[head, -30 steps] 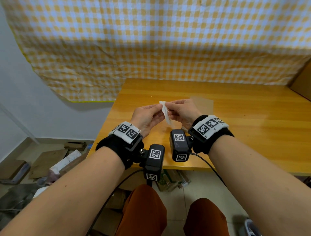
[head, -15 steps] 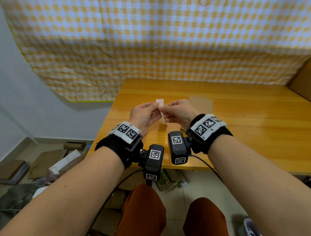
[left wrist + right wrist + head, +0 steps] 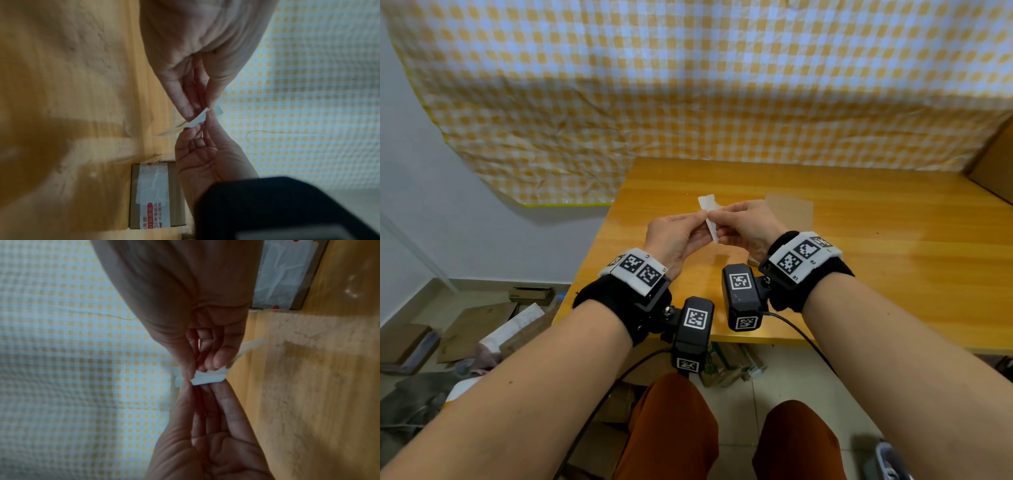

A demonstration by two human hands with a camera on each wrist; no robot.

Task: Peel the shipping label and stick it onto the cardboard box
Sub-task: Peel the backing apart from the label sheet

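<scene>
This looks like a plain room in a home or small packing space, not a shop or lab. A varnished wooden table [image 3: 859,240] stands against a pale wall, and a creased yellow-and-white checked cloth [image 3: 688,85] hangs behind it as a makeshift backdrop. On the tiled floor [image 3: 774,404] to the near left lie flattened cardboard scraps [image 3: 472,325] and loose papers, possibly packing waste, though the view there is blurred. A brown cardboard box [image 3: 152,194] sealed with printed tape sits on the table.
</scene>
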